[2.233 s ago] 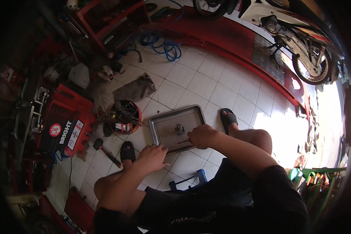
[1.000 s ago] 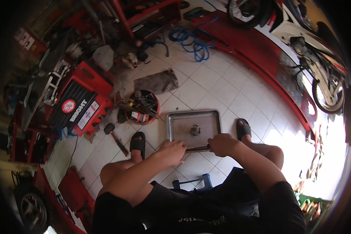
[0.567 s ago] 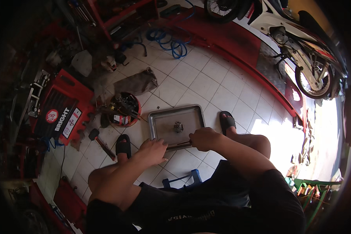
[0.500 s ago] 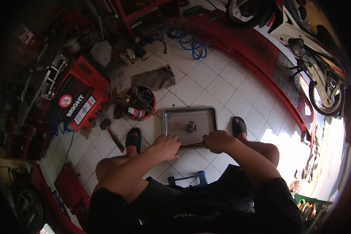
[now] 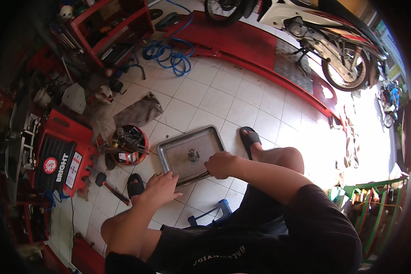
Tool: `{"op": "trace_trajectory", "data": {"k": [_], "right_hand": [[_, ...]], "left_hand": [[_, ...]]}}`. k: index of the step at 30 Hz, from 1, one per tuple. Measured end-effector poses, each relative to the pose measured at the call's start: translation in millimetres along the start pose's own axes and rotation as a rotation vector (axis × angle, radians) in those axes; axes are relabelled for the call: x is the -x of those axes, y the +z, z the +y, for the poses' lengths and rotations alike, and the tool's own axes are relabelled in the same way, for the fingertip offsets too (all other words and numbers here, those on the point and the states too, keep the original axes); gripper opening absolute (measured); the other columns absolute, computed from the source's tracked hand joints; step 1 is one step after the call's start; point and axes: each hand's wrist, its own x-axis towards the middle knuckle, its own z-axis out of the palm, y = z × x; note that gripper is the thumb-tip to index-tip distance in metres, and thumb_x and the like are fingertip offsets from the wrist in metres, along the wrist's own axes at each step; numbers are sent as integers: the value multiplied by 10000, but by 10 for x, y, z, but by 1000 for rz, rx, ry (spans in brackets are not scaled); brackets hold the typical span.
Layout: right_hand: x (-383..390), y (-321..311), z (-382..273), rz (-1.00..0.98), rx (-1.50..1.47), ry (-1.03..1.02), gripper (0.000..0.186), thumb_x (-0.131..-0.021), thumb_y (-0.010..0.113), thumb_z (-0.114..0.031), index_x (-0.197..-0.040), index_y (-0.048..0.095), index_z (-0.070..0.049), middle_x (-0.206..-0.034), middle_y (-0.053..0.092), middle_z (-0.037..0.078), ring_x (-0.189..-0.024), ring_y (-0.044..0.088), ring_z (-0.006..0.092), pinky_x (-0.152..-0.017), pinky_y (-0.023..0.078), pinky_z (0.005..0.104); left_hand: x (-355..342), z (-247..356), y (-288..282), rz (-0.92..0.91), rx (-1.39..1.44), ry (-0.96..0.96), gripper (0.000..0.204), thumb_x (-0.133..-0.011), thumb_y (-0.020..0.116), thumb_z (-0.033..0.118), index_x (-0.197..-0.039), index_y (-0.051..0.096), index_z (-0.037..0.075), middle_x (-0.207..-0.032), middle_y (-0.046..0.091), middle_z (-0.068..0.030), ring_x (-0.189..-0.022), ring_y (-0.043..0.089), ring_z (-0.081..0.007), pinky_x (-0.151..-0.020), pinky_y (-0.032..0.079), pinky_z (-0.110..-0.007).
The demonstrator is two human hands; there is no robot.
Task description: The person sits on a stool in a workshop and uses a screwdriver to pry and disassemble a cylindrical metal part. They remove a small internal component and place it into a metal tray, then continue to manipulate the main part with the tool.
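Note:
A steel tray [image 5: 163, 156] rests on the tiled floor between my sandalled feet, with a small metal part [image 5: 193, 155] inside it. My left hand [image 5: 162, 187] is at the tray's near left corner, fingers apart; whether it touches the rim I cannot tell. My right hand [image 5: 220, 164] is closed on a thin dark tool [image 5: 204, 175] over the tray's near right side, right of the metal part; the tool's exact kind is unclear.
A red bucket of tools [image 5: 130, 141], mallet [image 5: 112, 188], grey cloth [image 5: 137, 110] and red case [image 5: 87, 162] lie left. A blue hose [image 5: 166, 57] coils ahead. A motorbike [image 5: 319, 45] stands by a red ramp [image 5: 223, 36]. A blue stool [image 5: 221, 210] is below my hands.
The view has swung, so the tray and hands appear farther left and more of the doorway shows. My hands stay in much the same place at the tray's near side.

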Motion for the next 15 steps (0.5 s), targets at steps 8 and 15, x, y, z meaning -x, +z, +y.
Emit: {"op": "trace_trajectory", "data": {"k": [8,15], "right_hand": [[52,-142,-145,-36,-6,43,296,-926,615,-218,-1143,672,-25,-1039,729,163,-1028,701,350,-849,571,454],[84,-168,-252,-58,4,42,313,-968,589,-273,-1168,622,-35,-1032,716,154,-1013,691,346,-846,554,476]], "left_hand": [[-2,-41,4,-86,3,-9,602,-858,747,440,-1264,591,24,-1206,606,-174,-1153,622,-349,-974,502,-454],[42,-146,88,-37,-41,22,519,-858,752,419,-1175,627,28,-1171,619,-152,-1124,633,-345,-938,516,-441]]}}
